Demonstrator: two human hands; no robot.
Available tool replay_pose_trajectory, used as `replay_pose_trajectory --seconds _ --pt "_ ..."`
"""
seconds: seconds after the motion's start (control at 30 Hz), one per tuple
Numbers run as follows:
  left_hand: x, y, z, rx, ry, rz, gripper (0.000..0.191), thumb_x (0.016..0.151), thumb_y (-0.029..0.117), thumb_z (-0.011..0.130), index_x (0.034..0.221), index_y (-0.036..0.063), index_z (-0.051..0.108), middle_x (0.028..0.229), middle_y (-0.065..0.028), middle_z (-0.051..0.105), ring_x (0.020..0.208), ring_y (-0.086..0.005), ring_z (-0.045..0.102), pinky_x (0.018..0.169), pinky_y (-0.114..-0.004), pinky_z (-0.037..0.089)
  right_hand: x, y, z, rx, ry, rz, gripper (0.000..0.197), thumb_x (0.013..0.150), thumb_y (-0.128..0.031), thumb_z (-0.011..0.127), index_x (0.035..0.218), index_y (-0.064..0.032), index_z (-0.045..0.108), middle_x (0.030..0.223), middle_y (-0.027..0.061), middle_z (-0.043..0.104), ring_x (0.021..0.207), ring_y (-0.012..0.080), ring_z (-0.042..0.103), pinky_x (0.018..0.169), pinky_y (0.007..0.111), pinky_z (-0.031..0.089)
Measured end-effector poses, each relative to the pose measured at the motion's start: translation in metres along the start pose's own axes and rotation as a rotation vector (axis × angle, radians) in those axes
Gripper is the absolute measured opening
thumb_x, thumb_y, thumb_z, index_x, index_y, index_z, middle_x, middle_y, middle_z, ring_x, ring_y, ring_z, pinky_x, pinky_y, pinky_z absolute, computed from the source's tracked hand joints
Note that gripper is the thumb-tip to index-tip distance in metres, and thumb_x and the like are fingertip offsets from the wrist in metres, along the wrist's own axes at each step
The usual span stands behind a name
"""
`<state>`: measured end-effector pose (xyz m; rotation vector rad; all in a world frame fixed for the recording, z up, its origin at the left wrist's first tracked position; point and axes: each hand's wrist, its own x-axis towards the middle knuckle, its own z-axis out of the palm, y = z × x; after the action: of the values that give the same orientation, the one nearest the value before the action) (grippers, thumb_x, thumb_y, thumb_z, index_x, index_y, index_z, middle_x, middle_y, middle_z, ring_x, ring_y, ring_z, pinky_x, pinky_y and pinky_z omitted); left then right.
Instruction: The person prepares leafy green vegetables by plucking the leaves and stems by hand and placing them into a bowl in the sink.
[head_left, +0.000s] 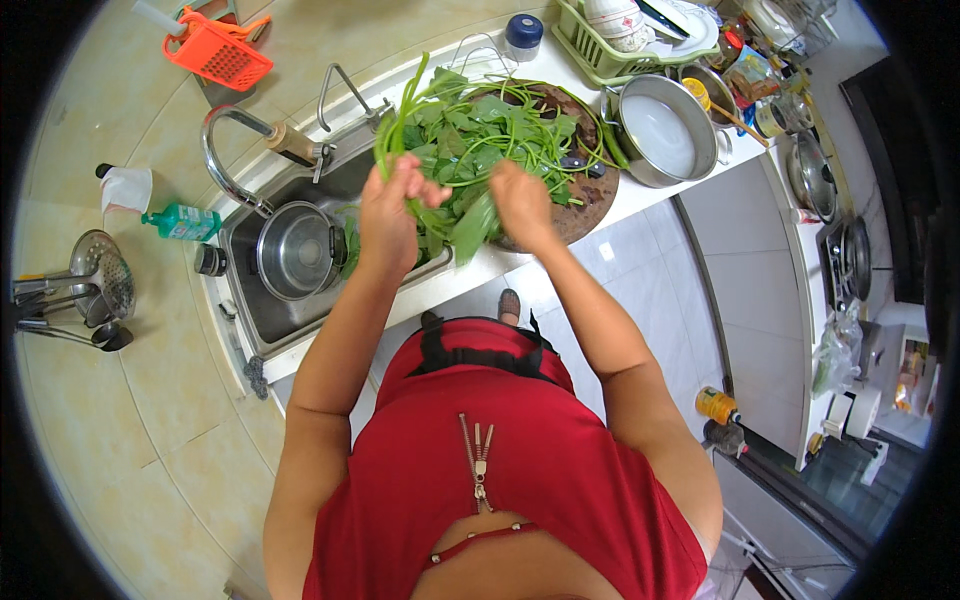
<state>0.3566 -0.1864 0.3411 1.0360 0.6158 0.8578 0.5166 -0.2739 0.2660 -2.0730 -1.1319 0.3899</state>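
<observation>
My left hand (391, 214) grips a bunch of long green stems (405, 112) that stick up past my fingers. My right hand (521, 204) is closed around a leafy part of the greens, and a broad green leaf (474, 231) hangs beside its fingers, slightly blurred. Between and beyond both hands lies a heap of leafy green vegetables (480, 139), with tangled stems, on a round dark chopping board (592, 210). A dark knife handle (585, 166) shows at the heap's right side; its blade is hidden under the greens.
Left of the board is a steel sink (274, 322) holding a metal pot (296, 251) and some leaves, under a curved faucet (214, 142). A pot with whitish liquid (660, 131) stands to the right. Behind it is a green dish rack (592, 56). Bottles (716, 405) stand on the floor.
</observation>
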Motion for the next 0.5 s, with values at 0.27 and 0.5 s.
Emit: replay_pose_trajectory --seconds 0.27,0.5 --pt "-0.012 0.03 -0.063 -0.066 0.276 -0.015 0.021 0.093 0.022 0.057 0.082 0.014 0.042 0.062 0.0062 0.035 0.049 -0.0045 0.031 0.045 -0.022 0.027 0.036 0.082 -0.033 0.161 0.092 0.012 0.022 0.085 -0.024 0.056 0.09 -0.0036 0.063 0.072 0.0167 0.063 0.068 0.0283 0.062 0.064 0.039 0.046" --pt "-0.009 -0.002 -0.054 -0.044 0.217 -0.262 0.023 0.092 0.029 0.059 0.095 0.007 0.054 0.054 0.0075 0.028 0.043 -0.0062 0.027 0.045 -0.024 0.027 0.058 0.077 0.009 -0.763 -0.134 -0.396 0.017 0.08 -0.011 0.053 0.094 -0.0145 0.061 0.071 0.0077 0.064 0.069 0.0232 0.066 0.053 0.035 0.05"
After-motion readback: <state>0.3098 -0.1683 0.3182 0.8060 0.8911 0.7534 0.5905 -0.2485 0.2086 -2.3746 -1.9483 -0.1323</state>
